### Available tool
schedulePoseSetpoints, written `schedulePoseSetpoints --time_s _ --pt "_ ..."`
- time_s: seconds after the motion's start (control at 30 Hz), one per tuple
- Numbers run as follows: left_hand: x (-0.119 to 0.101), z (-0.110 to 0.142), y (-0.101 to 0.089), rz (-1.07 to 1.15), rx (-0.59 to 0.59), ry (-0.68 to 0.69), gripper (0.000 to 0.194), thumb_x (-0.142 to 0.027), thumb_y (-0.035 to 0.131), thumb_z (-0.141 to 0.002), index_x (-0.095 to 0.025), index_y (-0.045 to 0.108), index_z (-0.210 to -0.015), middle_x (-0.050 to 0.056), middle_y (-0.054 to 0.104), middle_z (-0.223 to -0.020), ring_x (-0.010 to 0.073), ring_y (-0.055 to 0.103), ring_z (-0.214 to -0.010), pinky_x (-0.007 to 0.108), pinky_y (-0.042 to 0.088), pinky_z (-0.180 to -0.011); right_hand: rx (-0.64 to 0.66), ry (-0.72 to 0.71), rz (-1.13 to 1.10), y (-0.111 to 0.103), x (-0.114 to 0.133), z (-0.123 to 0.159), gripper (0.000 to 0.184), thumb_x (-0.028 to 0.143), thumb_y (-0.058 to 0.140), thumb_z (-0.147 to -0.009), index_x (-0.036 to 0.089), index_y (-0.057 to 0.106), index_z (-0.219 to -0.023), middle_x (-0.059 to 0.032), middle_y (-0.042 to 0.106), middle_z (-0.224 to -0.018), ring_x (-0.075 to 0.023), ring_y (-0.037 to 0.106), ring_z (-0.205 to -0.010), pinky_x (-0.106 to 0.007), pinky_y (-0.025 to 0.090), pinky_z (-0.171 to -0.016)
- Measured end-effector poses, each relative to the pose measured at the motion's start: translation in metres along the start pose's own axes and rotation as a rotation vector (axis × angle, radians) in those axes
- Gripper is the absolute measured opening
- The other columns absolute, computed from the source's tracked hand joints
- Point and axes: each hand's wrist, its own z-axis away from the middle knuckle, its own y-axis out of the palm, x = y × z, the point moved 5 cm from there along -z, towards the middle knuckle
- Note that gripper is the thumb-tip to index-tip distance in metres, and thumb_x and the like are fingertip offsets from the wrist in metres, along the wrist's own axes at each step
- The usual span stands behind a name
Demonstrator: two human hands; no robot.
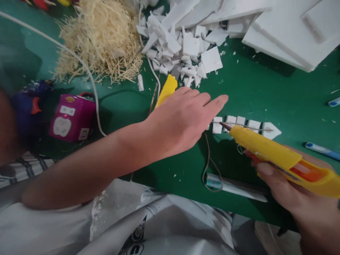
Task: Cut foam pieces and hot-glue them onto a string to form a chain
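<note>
My right hand [283, 187] grips a yellow hot glue gun [268, 145] with an orange trigger. The gun's metal nozzle points left and sits at the row of small white foam pieces [232, 120]. A thin string [244, 124] runs along their tops; the rightmost piece is a pointed arrow shape [271, 130]. Over the row's left end lies my left hand [183, 117], back upward, with bent fingers; their tips, and whatever they hold, are hidden. From beneath it a loose loop of string drops across a white marker [239, 187] with a green end.
A yellow utility knife [167, 90] lies beyond my left hand. Behind are foam scraps [186, 49], foam sheets [289, 32] and wood shavings [101, 39]. A purple power socket box [73, 117] and a white cable [87, 71] are at left, blue pens [322, 150] at right.
</note>
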Motion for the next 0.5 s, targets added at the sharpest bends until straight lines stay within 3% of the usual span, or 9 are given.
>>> schedulePoseSetpoints --time_s 0.23,0.5 --pt "0.0006 0.0004 -0.0010 -0.015 0.000 -0.006 0.051 -0.019 0.047 -0.096 -0.010 0.049 -0.146 0.007 0.068 -0.095 0.0241 0.068 -0.087 0.036 0.048 -0.080 -0.021 0.063 0.010 -0.0011 -0.0012 0.0062 0.024 0.049 0.066 -0.095 0.028 0.062 -0.084 0.0014 0.065 -0.071 -0.0140 0.060 -0.053 -0.026 0.046 -0.046" --pt "0.0041 -0.0007 -0.0015 -0.005 0.006 -0.009 0.054 -0.028 0.050 -0.096 -0.012 0.047 -0.148 0.006 0.068 -0.097 0.0261 0.069 -0.093 0.038 0.050 -0.086 -0.081 0.037 0.020 -0.0050 -0.0010 0.0083 0.026 0.052 0.065 -0.095 0.029 0.063 -0.081 0.0013 0.067 -0.072 -0.0160 0.065 -0.056 -0.028 0.052 -0.050"
